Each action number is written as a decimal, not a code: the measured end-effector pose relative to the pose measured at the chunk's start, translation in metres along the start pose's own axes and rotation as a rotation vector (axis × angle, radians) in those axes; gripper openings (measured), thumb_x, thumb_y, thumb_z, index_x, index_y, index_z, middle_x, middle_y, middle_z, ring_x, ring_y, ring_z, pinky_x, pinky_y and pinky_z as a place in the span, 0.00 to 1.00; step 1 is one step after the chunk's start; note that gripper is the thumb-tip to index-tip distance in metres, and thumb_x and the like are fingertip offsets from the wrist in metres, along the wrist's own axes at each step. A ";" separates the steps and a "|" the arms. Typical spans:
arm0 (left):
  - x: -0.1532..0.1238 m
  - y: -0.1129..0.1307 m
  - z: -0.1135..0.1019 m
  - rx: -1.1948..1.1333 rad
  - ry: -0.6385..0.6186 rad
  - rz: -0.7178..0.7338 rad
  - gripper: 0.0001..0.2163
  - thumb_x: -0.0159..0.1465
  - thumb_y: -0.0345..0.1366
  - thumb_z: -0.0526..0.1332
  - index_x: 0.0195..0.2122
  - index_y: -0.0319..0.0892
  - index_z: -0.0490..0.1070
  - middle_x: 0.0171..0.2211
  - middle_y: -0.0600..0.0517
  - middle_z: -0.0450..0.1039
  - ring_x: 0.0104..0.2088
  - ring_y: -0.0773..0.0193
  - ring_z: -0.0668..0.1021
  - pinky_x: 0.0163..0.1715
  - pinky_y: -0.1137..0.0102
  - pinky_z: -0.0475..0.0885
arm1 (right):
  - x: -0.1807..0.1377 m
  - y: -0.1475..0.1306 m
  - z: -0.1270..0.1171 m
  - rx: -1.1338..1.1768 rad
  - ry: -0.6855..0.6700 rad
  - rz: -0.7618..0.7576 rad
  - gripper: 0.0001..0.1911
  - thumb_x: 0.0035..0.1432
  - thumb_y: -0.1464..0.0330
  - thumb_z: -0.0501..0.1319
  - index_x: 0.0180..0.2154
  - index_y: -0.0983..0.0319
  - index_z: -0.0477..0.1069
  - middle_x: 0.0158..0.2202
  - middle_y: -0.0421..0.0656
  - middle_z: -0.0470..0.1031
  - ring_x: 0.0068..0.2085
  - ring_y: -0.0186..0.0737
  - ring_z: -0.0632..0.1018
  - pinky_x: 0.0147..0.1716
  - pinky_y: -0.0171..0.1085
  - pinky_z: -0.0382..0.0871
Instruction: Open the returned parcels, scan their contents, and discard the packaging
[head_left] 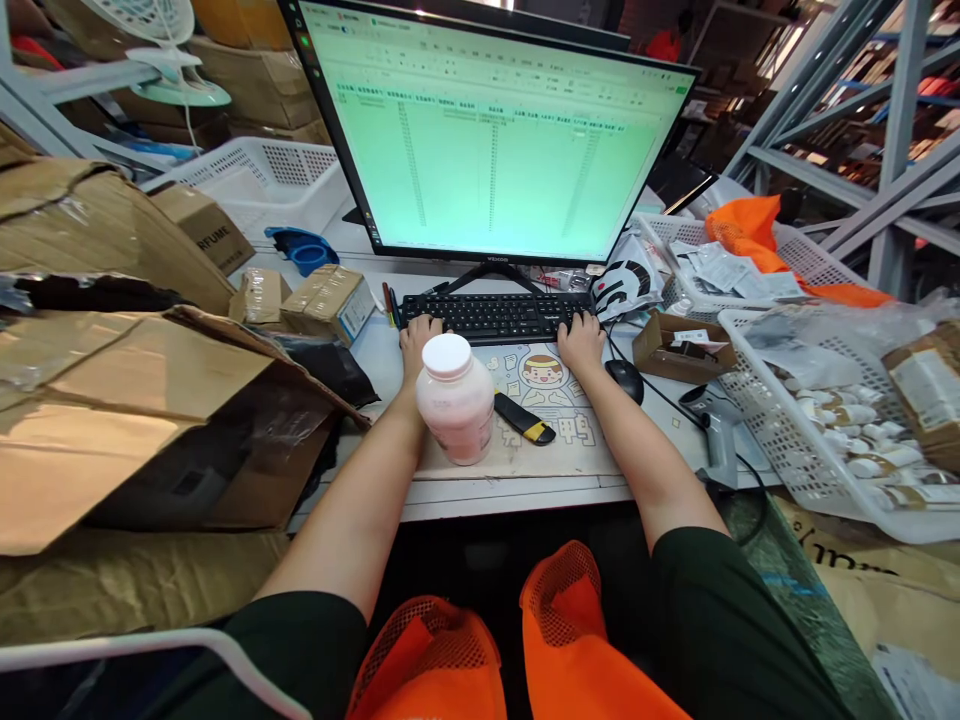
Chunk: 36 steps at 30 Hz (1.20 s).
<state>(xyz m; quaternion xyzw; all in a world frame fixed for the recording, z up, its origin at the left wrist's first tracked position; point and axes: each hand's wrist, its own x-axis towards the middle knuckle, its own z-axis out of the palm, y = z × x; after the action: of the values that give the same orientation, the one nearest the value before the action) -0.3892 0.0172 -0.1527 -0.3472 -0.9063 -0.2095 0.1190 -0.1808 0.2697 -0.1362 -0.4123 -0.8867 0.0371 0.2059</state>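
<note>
My left hand rests on the left end of the black keyboard, its fingers lying over the keys. At the keyboard's right end, my right hand touches the keys with its fingers apart. Neither hand appears to hold anything. Close to my left forearm stands a jar with a white lid and pinkish contents. A black and yellow utility knife lies to the right of the jar on a printed desk mat. Beside my right wrist is a black mouse.
Behind the keyboard stands a monitor showing a spreadsheet. Cardboard boxes crowd the left side. On the right are a small open box, a barcode scanner and a white basket of small bottles.
</note>
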 end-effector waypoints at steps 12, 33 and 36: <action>0.003 0.004 -0.006 -0.053 -0.034 -0.026 0.15 0.76 0.39 0.57 0.58 0.38 0.74 0.65 0.35 0.70 0.66 0.39 0.69 0.64 0.49 0.66 | 0.017 0.000 0.007 0.043 -0.030 0.006 0.33 0.77 0.54 0.45 0.73 0.62 0.66 0.77 0.59 0.55 0.75 0.64 0.57 0.68 0.66 0.56; -0.004 0.008 -0.007 -0.026 -0.023 -0.017 0.12 0.79 0.37 0.56 0.56 0.35 0.72 0.62 0.36 0.71 0.65 0.45 0.68 0.66 0.54 0.63 | 0.026 0.001 0.010 -0.014 -0.017 -0.125 0.34 0.77 0.57 0.44 0.73 0.68 0.62 0.74 0.61 0.62 0.75 0.63 0.57 0.69 0.70 0.53; -0.006 0.009 -0.009 -0.021 -0.018 -0.018 0.12 0.79 0.37 0.56 0.56 0.36 0.72 0.62 0.36 0.71 0.64 0.46 0.69 0.67 0.54 0.63 | 0.022 0.002 0.010 -0.041 0.019 -0.124 0.34 0.78 0.57 0.43 0.72 0.71 0.64 0.73 0.64 0.64 0.74 0.65 0.59 0.68 0.67 0.55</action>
<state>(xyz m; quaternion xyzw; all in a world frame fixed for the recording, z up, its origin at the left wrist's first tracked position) -0.3783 0.0158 -0.1442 -0.3422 -0.9082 -0.2166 0.1052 -0.1958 0.2881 -0.1387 -0.3612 -0.9091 0.0024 0.2077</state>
